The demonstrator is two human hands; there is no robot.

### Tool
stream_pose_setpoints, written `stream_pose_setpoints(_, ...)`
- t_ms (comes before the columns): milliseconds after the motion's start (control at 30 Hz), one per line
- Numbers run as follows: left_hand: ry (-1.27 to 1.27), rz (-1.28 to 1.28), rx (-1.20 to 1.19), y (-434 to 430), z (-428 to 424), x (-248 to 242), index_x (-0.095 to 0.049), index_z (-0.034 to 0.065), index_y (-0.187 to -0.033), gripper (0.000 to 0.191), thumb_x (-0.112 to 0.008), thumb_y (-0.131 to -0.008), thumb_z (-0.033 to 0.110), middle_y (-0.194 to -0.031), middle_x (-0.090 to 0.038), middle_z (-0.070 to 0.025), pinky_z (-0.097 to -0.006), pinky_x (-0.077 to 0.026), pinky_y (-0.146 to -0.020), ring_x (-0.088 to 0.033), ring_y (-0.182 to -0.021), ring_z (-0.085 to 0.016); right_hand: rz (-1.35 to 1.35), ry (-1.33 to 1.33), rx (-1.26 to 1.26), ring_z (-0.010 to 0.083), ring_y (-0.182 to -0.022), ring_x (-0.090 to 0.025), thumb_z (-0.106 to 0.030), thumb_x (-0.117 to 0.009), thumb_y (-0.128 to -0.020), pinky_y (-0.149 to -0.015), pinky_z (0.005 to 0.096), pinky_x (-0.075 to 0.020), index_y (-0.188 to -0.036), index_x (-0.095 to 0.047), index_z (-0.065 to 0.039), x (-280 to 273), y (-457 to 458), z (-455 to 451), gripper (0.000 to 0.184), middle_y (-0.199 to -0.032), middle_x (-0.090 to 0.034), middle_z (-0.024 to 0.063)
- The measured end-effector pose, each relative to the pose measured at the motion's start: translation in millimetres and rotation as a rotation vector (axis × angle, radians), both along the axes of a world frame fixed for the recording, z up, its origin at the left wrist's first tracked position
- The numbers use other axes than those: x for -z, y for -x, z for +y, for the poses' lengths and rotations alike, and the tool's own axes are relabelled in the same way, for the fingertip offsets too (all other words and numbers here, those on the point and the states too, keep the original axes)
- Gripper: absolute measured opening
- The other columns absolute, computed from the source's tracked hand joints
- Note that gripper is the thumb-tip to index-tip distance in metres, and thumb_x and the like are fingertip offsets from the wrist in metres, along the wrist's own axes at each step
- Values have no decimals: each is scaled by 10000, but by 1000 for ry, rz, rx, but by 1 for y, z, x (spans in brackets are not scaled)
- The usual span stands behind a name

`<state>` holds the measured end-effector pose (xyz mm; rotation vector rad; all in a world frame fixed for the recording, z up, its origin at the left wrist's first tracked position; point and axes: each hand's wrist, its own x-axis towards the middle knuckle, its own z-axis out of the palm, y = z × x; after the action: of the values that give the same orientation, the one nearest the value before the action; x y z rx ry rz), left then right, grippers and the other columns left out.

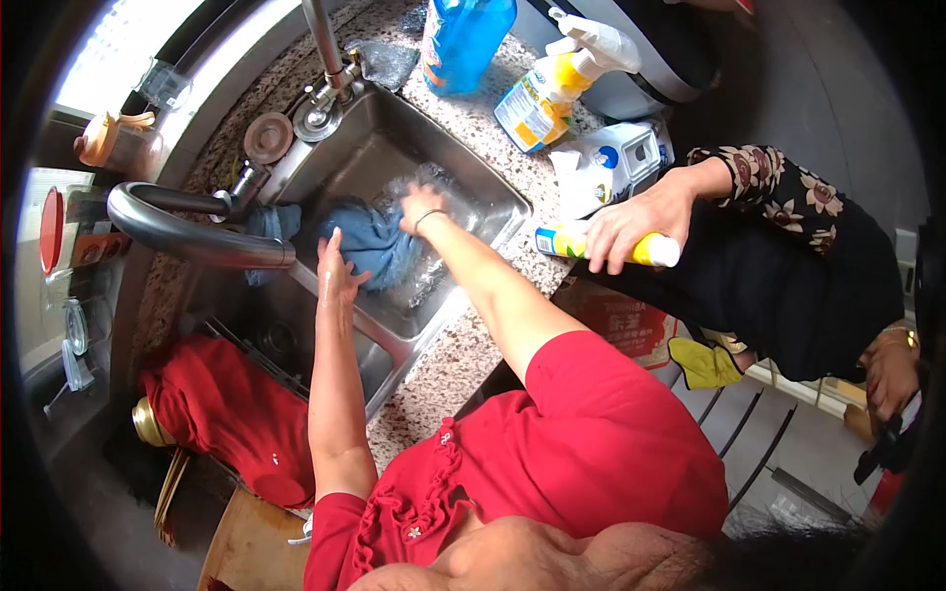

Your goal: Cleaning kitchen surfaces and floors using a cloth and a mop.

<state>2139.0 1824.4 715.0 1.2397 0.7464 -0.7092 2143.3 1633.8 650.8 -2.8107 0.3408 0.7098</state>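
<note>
A wet blue cloth (369,240) lies bunched in water in the far basin of a stainless-steel double sink (454,159). My left hand (338,272) is at the cloth's near left edge, wet, fingers spread and holding nothing. My right hand (423,207), with a thin band at the wrist, reaches down at the cloth's right side. Splashing water hides its fingertips, so whether they grip the fabric is unclear. Part of the cloth hangs over the basin divider near a curved faucet (203,236), whose spout extends left of my left hand.
At right, another person's hand (639,214) holds a yellow-and-white container (562,241) over the counter edge. A yellow spray bottle (539,107), blue bottle (469,44) and white package (606,162) stand behind. Red cloth (229,414) lies left of the near basin, by a wooden board (255,543).
</note>
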Motion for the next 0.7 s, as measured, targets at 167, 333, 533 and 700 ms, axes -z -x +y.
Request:
stream_pose_setpoints(167, -6, 69, 77, -10, -43, 6, -179, 183, -1456, 842, -537, -820, 601, -1524, -19, -154, -721, -165, -969, 11, -1365, -460, 31, -555, -44, 264, -992, -611, -382, -595, -727, -890, 361, -466, -1030, -675, -147, 2, 5, -32, 392, -1076, -641, 140)
stream_pose_setpoints(333, 330, 128, -51, -12, 15, 49, -537, 143, -1206, 681, -372, -835, 689, -1156, -587, -141, -626, -413, -830, -558, -1039, -374, -238, -1369, -89, 222, -739, -588, -241, -545, -786, -699, 330, -453, -794, -614, -38, -137, 20, 34, 215, -782, -615, 98)
stream_pose_setpoints(533, 573, -160, 130, -12, -34, -29, -569, 89, -1016, 633, -324, -881, 657, -742, -609, -55, -314, -473, -451, -595, -591, -206, -582, -1137, -165, 284, -838, -537, -234, -642, -678, -766, 373, -426, -706, -571, -38, -213, 34, 1, 210, -815, -529, 155)
stream_pose_setpoints(700, 845, -350, -54, -14, -46, -51, -558, 77, -1096, 486, -367, -951, 499, -1001, -606, -59, -336, -482, -833, -595, -887, -196, -962, -780, -245, 401, -1063, -431, -300, -688, -685, -942, 474, -353, -944, -549, -124, -183, 72, 24, 343, -1061, -430, 212)
